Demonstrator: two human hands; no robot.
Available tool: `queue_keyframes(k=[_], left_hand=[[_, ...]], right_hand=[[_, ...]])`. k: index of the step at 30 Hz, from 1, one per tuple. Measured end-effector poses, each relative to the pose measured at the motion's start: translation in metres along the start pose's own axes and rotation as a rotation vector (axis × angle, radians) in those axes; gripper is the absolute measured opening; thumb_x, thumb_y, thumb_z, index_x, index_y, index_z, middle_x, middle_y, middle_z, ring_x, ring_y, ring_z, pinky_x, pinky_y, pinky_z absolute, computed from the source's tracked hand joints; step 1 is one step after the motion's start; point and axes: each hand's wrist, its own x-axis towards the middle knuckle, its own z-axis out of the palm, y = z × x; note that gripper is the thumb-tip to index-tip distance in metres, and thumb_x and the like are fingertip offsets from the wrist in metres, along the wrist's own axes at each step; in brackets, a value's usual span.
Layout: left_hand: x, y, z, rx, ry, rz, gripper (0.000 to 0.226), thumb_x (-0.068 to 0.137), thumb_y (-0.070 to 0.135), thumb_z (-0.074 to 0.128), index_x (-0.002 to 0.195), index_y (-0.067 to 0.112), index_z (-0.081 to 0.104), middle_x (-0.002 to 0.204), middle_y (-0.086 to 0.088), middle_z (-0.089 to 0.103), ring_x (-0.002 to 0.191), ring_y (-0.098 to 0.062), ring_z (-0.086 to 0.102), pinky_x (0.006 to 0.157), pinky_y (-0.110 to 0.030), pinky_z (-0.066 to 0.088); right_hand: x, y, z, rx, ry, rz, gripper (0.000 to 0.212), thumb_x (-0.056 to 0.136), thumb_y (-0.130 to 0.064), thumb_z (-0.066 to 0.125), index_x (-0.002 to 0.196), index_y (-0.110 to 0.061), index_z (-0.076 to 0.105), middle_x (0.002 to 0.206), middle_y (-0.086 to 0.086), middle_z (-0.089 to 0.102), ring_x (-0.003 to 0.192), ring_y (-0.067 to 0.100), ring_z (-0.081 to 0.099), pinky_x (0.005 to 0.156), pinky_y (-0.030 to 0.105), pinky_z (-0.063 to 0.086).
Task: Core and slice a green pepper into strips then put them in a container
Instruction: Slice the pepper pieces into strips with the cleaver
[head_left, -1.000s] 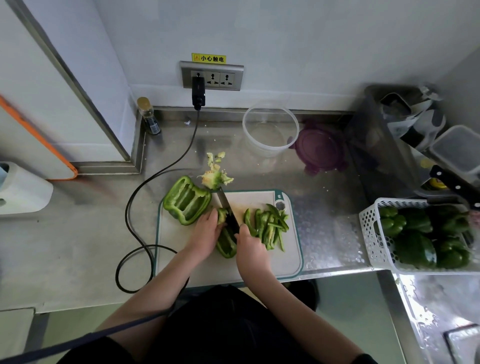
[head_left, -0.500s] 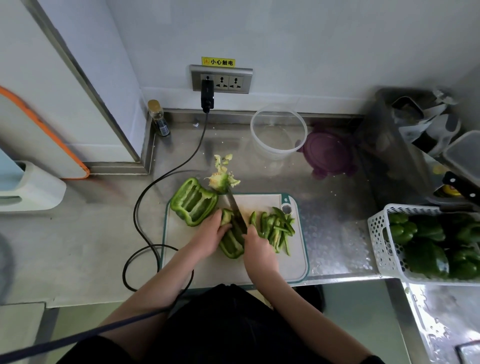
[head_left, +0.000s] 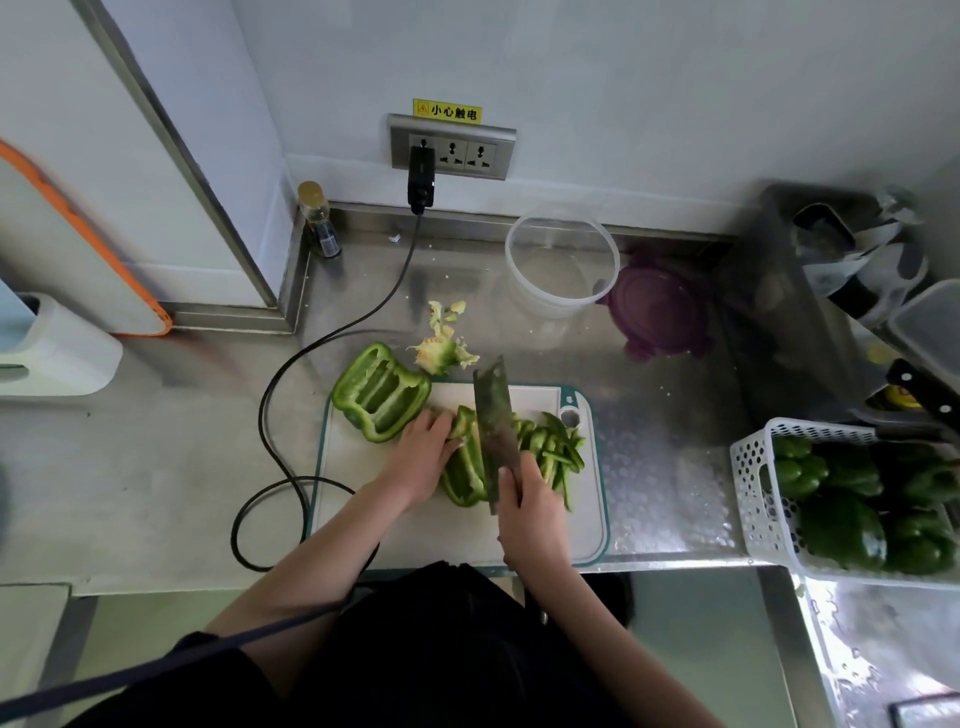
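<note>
A white cutting board (head_left: 415, 525) with a teal rim lies at the counter's front edge. My left hand (head_left: 423, 454) presses a green pepper piece (head_left: 465, 473) down on it. My right hand (head_left: 532, 512) grips the handle of a cleaver (head_left: 496, 415), whose blade is raised and tilted over the pepper piece. Cut strips (head_left: 556, 449) lie to the right of the blade. A larger pepper half (head_left: 379, 392) lies open at the board's back left corner. The pepper core (head_left: 439, 353) sits just behind the board. A clear round container (head_left: 563, 265) stands near the wall.
A purple lid (head_left: 657, 309) lies right of the container. A white basket (head_left: 753, 478) of green peppers sits at the right. A black cable (head_left: 291, 384) runs from the wall socket (head_left: 452, 148) past the board's left side. A small bottle (head_left: 319, 221) stands in the corner.
The cleaver blade has lifted off the pepper piece and now shows its flat side. My left hand stays on the pepper piece.
</note>
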Motion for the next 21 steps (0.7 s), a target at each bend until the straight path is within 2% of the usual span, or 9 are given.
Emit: queue_keyframes(k=[2,4,6,9,11,12,15,17,21], left_hand=[[0.001,-0.001,0.000,-0.033,0.015,0.001,0.035,0.099,0.023,0.043,0.130,0.006,0.045,0.122,-0.014,0.045,0.113,-0.029,0.045,0.095,-0.032,0.036],[0.000,-0.001,0.000,-0.038,0.030,0.013,0.034,0.098,0.021,0.045,0.129,0.008,0.047,0.118,-0.013,0.046,0.110,-0.028,0.046,0.093,-0.031,0.037],[0.001,-0.001,0.000,-0.028,0.040,0.017,0.033,0.098,0.021,0.045,0.128,0.008,0.048,0.117,-0.013,0.047,0.108,-0.028,0.047,0.091,-0.031,0.038],[0.001,-0.002,0.001,-0.040,0.038,0.007,0.033,0.098,0.021,0.046,0.128,0.007,0.048,0.115,-0.014,0.047,0.107,-0.029,0.047,0.091,-0.032,0.038],[0.002,-0.002,0.000,-0.054,0.031,0.001,0.032,0.098,0.020,0.046,0.127,0.007,0.049,0.114,-0.014,0.047,0.106,-0.029,0.047,0.090,-0.032,0.038],[0.002,-0.002,0.000,-0.054,0.028,0.003,0.031,0.097,0.019,0.047,0.126,0.007,0.049,0.113,-0.014,0.047,0.105,-0.029,0.048,0.090,-0.031,0.038],[0.001,-0.001,-0.001,-0.046,0.006,0.002,0.029,0.097,0.020,0.046,0.124,0.008,0.050,0.112,-0.012,0.046,0.104,-0.027,0.047,0.088,-0.030,0.038],[0.001,-0.002,-0.002,-0.058,-0.005,-0.006,0.030,0.098,0.021,0.046,0.124,0.009,0.049,0.110,-0.013,0.045,0.102,-0.027,0.048,0.089,-0.033,0.041],[0.000,-0.001,-0.002,-0.066,-0.004,-0.005,0.031,0.098,0.021,0.045,0.126,0.008,0.049,0.108,-0.012,0.045,0.100,-0.027,0.047,0.090,-0.034,0.041]], right_hand=[[0.001,0.000,-0.002,0.049,-0.052,0.025,0.009,0.100,-0.027,0.038,0.095,-0.024,0.045,0.071,0.007,0.058,0.056,0.025,0.061,0.047,0.042,0.054],[0.002,-0.001,-0.004,0.100,-0.141,0.082,0.011,0.101,-0.026,0.037,0.105,-0.021,0.046,0.075,0.009,0.058,0.057,0.023,0.063,0.044,0.036,0.054],[0.004,-0.001,-0.004,0.057,-0.190,0.090,0.013,0.101,-0.026,0.034,0.108,-0.021,0.044,0.078,0.007,0.060,0.061,0.022,0.065,0.053,0.039,0.057],[0.009,-0.003,0.000,-0.061,-0.162,0.033,0.017,0.101,-0.022,0.033,0.111,-0.014,0.043,0.082,0.007,0.060,0.070,0.025,0.064,0.062,0.048,0.056],[0.011,-0.006,0.001,-0.077,-0.145,0.020,0.018,0.098,-0.016,0.033,0.115,-0.016,0.036,0.079,0.010,0.059,0.065,0.028,0.065,0.054,0.050,0.055],[0.011,-0.008,0.000,-0.065,-0.139,0.024,0.026,0.095,-0.012,0.033,0.120,-0.022,0.032,0.079,0.010,0.059,0.060,0.029,0.065,0.048,0.047,0.055],[0.012,-0.016,-0.008,0.043,-0.144,0.098,0.045,0.090,-0.005,0.032,0.125,-0.031,0.024,0.085,0.008,0.057,0.052,0.029,0.065,0.036,0.028,0.048],[0.015,-0.020,-0.011,0.071,-0.112,0.132,0.040,0.093,-0.010,0.037,0.127,-0.028,0.024,0.081,0.009,0.057,0.055,0.030,0.063,0.035,0.027,0.047],[0.021,-0.022,-0.010,-0.011,-0.050,0.116,0.016,0.100,-0.028,0.041,0.107,-0.018,0.031,0.077,0.008,0.055,0.059,0.029,0.058,0.036,0.042,0.052]])
